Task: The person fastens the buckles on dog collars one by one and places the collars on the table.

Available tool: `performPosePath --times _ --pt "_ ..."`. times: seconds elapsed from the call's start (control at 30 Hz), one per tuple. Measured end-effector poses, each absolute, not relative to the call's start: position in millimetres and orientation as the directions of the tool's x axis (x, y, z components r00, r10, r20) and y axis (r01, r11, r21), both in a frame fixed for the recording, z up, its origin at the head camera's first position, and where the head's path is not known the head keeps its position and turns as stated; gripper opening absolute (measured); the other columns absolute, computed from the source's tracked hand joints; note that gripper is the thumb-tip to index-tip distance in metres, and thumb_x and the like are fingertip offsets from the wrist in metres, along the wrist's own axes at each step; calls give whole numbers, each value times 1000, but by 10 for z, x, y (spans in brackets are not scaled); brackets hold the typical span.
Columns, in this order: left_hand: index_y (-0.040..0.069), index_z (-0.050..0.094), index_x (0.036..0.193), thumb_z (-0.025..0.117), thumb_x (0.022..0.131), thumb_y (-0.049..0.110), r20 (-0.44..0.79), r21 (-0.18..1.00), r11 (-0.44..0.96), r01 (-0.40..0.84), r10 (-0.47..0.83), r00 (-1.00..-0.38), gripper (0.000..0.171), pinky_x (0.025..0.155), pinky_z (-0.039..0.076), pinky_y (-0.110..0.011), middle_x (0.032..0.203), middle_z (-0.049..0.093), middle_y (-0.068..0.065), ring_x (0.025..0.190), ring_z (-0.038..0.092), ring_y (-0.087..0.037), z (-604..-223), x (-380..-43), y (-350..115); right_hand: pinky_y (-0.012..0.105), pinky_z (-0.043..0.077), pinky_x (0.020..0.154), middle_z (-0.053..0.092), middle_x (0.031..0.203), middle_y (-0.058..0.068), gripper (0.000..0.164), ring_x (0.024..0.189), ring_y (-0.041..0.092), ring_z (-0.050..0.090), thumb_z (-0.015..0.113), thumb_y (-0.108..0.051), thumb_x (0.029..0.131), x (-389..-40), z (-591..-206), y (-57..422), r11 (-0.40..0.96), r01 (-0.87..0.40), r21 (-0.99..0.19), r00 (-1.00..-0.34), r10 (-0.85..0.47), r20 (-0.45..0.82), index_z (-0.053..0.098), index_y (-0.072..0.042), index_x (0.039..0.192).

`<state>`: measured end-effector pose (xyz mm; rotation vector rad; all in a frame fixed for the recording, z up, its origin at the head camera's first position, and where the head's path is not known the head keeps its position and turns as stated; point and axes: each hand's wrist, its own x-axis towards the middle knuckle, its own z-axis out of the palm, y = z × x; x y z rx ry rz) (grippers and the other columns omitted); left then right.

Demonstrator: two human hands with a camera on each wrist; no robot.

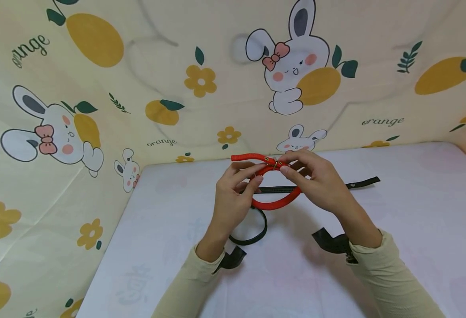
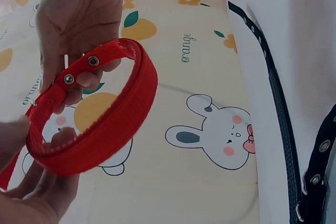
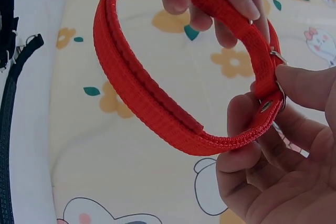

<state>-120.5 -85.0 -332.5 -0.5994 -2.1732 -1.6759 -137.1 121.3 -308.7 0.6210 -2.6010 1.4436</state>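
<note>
A red collar (image 1: 274, 205), bent into a loop and raised over the table, is held between both hands. My left hand (image 1: 234, 194) grips the collar's left side with thumb and fingers. At the buckle end, the thumb and fingers of my right hand (image 1: 320, 179) pinch the band. A metal buckle (image 3: 278, 55) and a ring beside it show near the right thumb. Metal eyelets (image 2: 93, 61) line the strap, whose free end (image 1: 242, 157) points left past my left fingers.
Behind the red collar, a black collar lies on the white table (image 1: 145, 265), its eyeleted end (image 1: 362, 183) pointing right and its black loop (image 1: 249, 241) below my left hand. Black straps (image 1: 330, 243) hang at both sleeves. A rabbit-print cloth (image 1: 201, 128) rises along the table's back and left.
</note>
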Motion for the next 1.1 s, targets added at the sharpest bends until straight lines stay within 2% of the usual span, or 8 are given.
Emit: performPosePath --times 0.13,0.37,0.57,0.8,0.9,1.1 --pt "6 71 122 70 91 4 499 826 219 520 147 -854 31 65 61 -30 113 65 -12 74 67 -24 -3326 -1203 -859 33 55 75 67 118 6 26 92 25 65 61 -27 100 -1374 -3077 1215 464 -402 -789 -908 -311 280 67 -15 122" --pt "3 72 118 69 90 -1 524 824 187 534 103 -845 29 70 61 -29 109 66 -14 86 68 -25 -3328 -1199 -876 32 55 76 66 120 6 31 92 23 65 61 -28 100 -1406 -3082 1233 469 -427 -773 -890 -367 269 64 -17 128" --pt "1 72 118 68 90 -2 526 834 156 529 64 -848 29 73 62 -30 110 63 -15 88 64 -23 -3325 -1217 -890 28 56 72 68 114 5 34 91 23 67 63 -25 99 -1435 -3085 1307 484 -422 -767 -890 -381 249 62 -17 131" --pt "1 71 120 68 90 -2 497 854 158 496 34 -867 30 74 62 -33 109 63 -16 82 69 -28 -3317 -1220 -892 25 57 73 65 124 8 32 92 23 67 64 -23 98 -1433 -3081 1320 471 -394 -790 -903 -358 237 64 -12 128" --pt "2 69 122 69 90 -1 442 884 162 438 7 -897 33 75 62 -33 108 66 -15 82 71 -28 -3315 -1226 -891 22 56 76 63 127 8 30 95 24 67 64 -21 98 -1431 -3077 1313 470 -380 -797 -910 -346 229 65 -10 126" --pt "7 68 121 70 90 7 200 979 52 198 -22 -980 31 82 61 -34 107 68 -14 87 74 -24 -3313 -1264 -902 19 54 77 63 130 10 27 110 26 63 64 -19 98 -1419 -3057 1306 488 -358 -796 -921 -327 213 66 -9 123"
